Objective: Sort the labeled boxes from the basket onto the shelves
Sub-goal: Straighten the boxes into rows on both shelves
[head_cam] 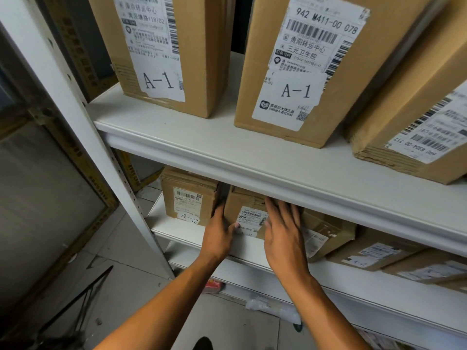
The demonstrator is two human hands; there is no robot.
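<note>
Reaching under the upper shelf [227, 147], both hands meet on a small cardboard box [249, 215] that sits on the lower shelf [177, 238]. The left hand [218, 232] grips the box's left edge: its fingers curl round the side into the narrow gap beside the neighbouring box [188, 198], and the thumb presses the front face near the shipping label. The right hand [284, 234] lies flat against the front right of the box, fingers straight and slightly spread, pointing up towards the underside of the upper shelf. The neighbouring box to the left carries an "A-2" tag and stands just beside the handled one. To the right along the lower shelf, more labelled boxes [326, 233] lie in a row, partly blurred. On the upper shelf stand two tall cartons marked "A-1", the left carton [164, 46] and the middle carton [303, 72], with a third carton [417, 117] tilted at the right. A white upright post [83, 117] frames the shelving on the left.
</note>
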